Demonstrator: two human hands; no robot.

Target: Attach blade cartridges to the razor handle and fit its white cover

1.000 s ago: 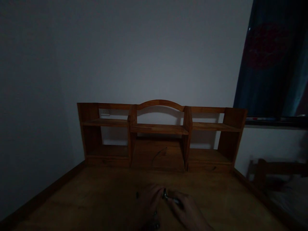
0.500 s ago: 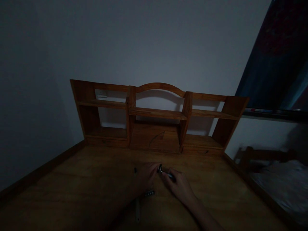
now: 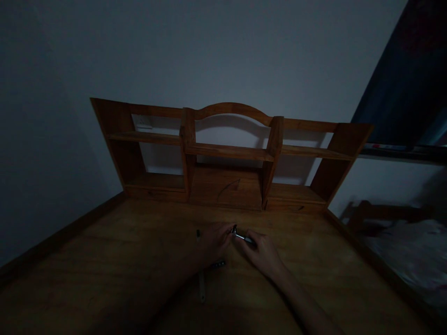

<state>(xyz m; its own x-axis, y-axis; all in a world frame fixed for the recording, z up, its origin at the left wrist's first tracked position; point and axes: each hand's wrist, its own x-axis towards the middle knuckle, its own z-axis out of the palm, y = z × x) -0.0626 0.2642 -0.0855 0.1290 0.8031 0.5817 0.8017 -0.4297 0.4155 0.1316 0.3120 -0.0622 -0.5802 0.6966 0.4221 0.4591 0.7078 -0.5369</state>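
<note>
The room is very dark. My right hand [image 3: 261, 251] is closed round a small shiny metal tool [image 3: 240, 235] with a rounded head, held just above the wooden desk [image 3: 104, 260]. My left hand [image 3: 213, 242] meets it from the left, fingertips pinched at the tool's head. Under my left wrist lies a short dark notched piece [image 3: 217, 265] and a pale slim stick [image 3: 201, 287] lies on the desk. A small dark item [image 3: 198, 234] stands just left of my left hand.
A wooden shelf unit [image 3: 228, 153] with an arched top and several open compartments stands along the desk's back edge against the pale wall. A raised rim runs along the desk's left and right sides. A bed with pale bedding [image 3: 412, 251] is at the right.
The view has tilted down, so the shelf unit and my hands sit higher in the frame and more desk shows. My hands stay together on the metal tool.
</note>
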